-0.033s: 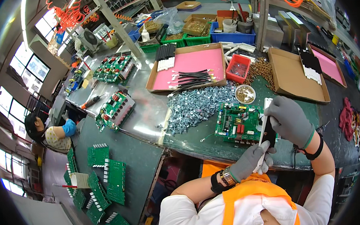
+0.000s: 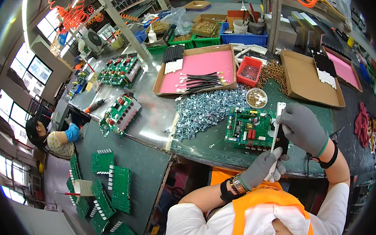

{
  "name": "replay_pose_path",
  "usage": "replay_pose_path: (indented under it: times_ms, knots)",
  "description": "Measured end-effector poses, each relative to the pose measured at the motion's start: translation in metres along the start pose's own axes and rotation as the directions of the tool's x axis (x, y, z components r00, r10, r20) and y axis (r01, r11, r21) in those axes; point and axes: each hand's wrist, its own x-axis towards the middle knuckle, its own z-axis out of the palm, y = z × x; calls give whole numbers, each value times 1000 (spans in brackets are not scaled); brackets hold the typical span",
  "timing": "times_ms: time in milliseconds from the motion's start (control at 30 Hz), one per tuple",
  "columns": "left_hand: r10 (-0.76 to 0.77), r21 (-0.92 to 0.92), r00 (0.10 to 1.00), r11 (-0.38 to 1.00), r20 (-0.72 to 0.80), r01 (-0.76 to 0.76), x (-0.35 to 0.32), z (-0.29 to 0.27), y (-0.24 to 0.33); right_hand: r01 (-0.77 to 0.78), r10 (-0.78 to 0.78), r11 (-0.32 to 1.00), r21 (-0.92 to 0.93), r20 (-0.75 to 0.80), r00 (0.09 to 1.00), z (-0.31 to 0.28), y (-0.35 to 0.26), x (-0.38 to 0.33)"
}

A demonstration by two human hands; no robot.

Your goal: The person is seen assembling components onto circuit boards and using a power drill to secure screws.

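Observation:
Both my hands wear grey gloves. My left hand [image 2: 262,169] is closed round the lower end of a long narrow white strip [image 2: 276,135], which stands at a slant in front of me. Higher up, my right hand [image 2: 302,123] pinches the same strip with curled fingers. A flat black piece [image 2: 284,143] lies along the strip between the hands, partly hidden by my fingers. Just left of and beyond them, a green circuit board [image 2: 250,129] with red and black components rests on the bench, its right edge covered by the strip.
A heap of silvery screws [image 2: 204,112] lies beyond the board, near a round tub [image 2: 256,98] and a red bin [image 2: 249,71]. Cardboard trays [image 2: 311,81] stand farther off. More circuit boards [image 2: 122,189] lie at left. A co-worker [image 2: 57,139] sits at far left.

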Motion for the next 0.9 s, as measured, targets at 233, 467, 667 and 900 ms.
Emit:
replay_pose_path:
  times_ms: [233,467,667,900]
  knots:
    - [-3,-34,1000,999,8,4,5,-4,-6,-53,47,990,133,50,998,8,8,-11]
    - [-71,21,997,997,-11,71,-1,1,-1,-238,200,949,209,188,962,7,17,-11]
    - [-57,18,995,998,-76,59,-3,6,2,-379,331,896,233,220,918,8,18,-5]
    - [-55,25,997,998,-58,57,-3,6,1,-198,196,979,41,45,980,18,19,-13]
